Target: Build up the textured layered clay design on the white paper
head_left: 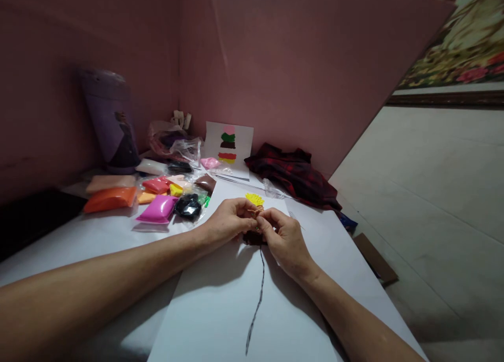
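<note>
Centrally, the left hand (pixel 226 224) and the right hand (pixel 285 242) meet over the white paper (pixel 212 304), fingertips nearly closed together on a small tan piece (pixel 258 210). It seems to be soft clay, though the fingers cover much of it. Just above the hands sits a yellow shape (pixel 254 198); just below, a dark brown patch (pixel 254 238) shows between them. From that patch a thin dark twisted strand (pixel 261 288) runs down toward the bottom of the frame.

Left of the hands lie clear packets, among them an orange packet (pixel 110 199), a magenta packet (pixel 157 209) and a black packet (pixel 188 207). At upper left a purple bottle (pixel 112 123) stands close to the pink wall (pixel 283 62). A card (pixel 241 141) with coloured bands leans in the upper middle, and a dark red checked cloth (pixel 293 174) lies to its right.
</note>
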A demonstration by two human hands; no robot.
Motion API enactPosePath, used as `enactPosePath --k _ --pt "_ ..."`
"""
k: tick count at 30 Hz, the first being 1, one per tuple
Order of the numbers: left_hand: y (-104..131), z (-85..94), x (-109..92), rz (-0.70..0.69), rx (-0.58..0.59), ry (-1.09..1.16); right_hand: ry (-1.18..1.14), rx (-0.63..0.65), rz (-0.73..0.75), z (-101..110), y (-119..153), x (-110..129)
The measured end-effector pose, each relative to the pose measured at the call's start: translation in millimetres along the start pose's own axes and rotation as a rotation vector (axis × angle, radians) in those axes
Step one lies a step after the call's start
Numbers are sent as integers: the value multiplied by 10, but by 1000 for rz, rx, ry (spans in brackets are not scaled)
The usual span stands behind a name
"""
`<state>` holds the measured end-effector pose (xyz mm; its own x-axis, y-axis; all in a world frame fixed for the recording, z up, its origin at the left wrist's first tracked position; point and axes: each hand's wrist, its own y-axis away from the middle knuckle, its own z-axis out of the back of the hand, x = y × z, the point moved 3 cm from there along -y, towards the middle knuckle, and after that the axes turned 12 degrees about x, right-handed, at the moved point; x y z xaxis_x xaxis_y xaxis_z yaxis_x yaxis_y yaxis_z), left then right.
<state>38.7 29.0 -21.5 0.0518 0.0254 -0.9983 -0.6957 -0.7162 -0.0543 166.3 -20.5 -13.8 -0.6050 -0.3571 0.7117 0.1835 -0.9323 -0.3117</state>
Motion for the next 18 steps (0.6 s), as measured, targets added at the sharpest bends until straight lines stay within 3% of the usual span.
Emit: enactPosePath --k 18 --pt "5 -8 -2 15 5 -22 6 23 -2 -1 6 10"
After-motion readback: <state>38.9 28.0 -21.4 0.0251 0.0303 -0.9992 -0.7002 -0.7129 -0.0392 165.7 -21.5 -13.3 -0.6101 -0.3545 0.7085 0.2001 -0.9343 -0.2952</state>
